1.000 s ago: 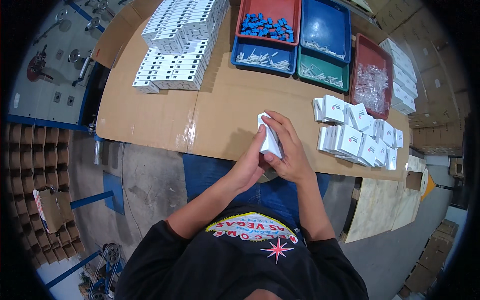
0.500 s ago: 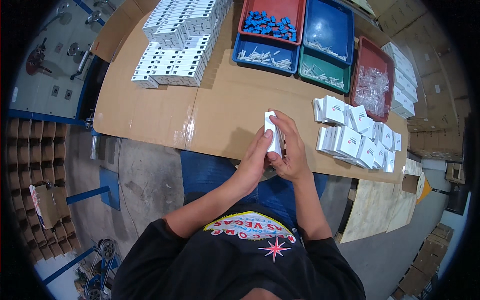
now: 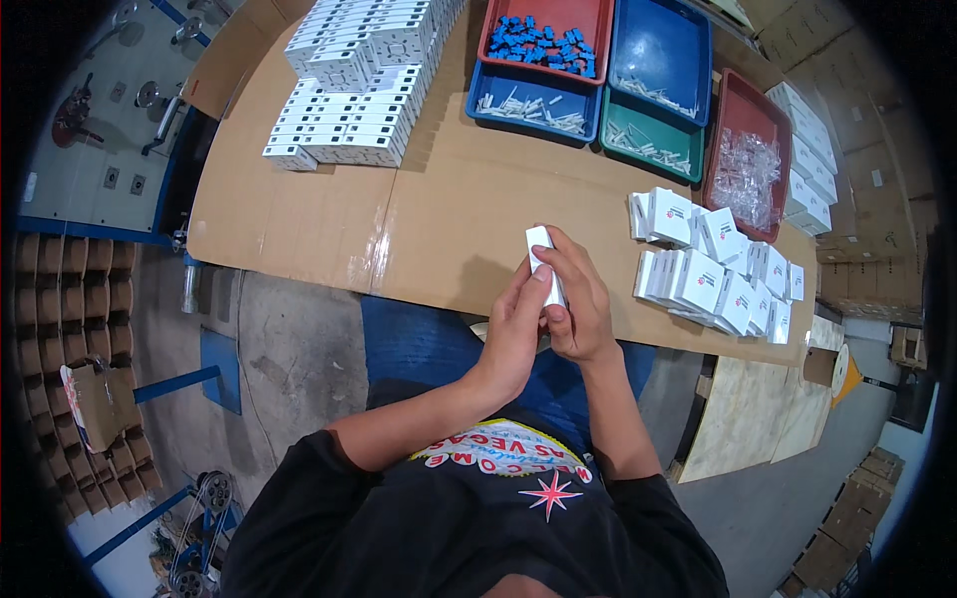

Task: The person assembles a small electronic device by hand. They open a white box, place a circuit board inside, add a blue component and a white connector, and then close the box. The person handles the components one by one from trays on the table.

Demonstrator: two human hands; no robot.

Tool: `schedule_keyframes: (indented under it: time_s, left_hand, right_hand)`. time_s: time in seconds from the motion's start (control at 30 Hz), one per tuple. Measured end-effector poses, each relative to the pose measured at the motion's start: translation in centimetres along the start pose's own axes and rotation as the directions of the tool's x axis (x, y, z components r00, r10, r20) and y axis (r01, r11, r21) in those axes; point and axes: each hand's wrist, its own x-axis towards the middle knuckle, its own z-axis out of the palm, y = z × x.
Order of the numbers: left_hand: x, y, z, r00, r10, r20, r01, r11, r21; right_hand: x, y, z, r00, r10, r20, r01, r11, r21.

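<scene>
A small white box (image 3: 539, 239) stands on edge between my two hands, just over the near edge of the table, with one narrow side facing up. My left hand (image 3: 515, 324) wraps it from the left, thumb lying along that side. From the right, my right hand (image 3: 581, 299) closes round it, fingers bent over its far end. Both palms and most of the box's broad faces are hidden. To the right of my hands lies a group of similar flat white boxes (image 3: 703, 281), some leaning on one another.
White square housings (image 3: 349, 125) are stacked at the far left of the cardboard-covered table (image 3: 299, 214). At the back, a red tray (image 3: 546, 75) holds blue parts. Blue (image 3: 533, 138) and green (image 3: 648, 171) trays hold white sticks; another red tray (image 3: 726, 100) holds clear plastic bags.
My hands stay together on the white box, which has turned slightly. My right fingers have slid further over it, covering more of its upper side.
</scene>
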Motion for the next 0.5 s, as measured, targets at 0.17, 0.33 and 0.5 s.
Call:
schedule_keyframes:
  time_s: [0.17, 0.33, 0.5]
  left_hand:
    - [-0.18, -0.3, -0.27, 1.0, -0.001, -0.024, 0.001, 1.0, 0.001]
    - [-0.26, -0.49, -0.61, 0.999, -0.004, -0.045, 0.005, 1.0, 0.007]
    - [-0.43, -0.45, -0.43, 0.998, 0.003, -0.056, -0.003, 1.0, 0.006]
  right_hand:
    - [-0.23, 0.0, 0.33, 1.0, -0.006, 0.0, 0.006, 1.0, 0.015]
    - [-0.23, -0.18, 0.54, 1.0, -0.004, 0.006, 0.004, 0.999, 0.034]
    - [-0.58, -0.12, 0.59, 0.999, 0.035, 0.016, -0.036, 0.997, 0.064]
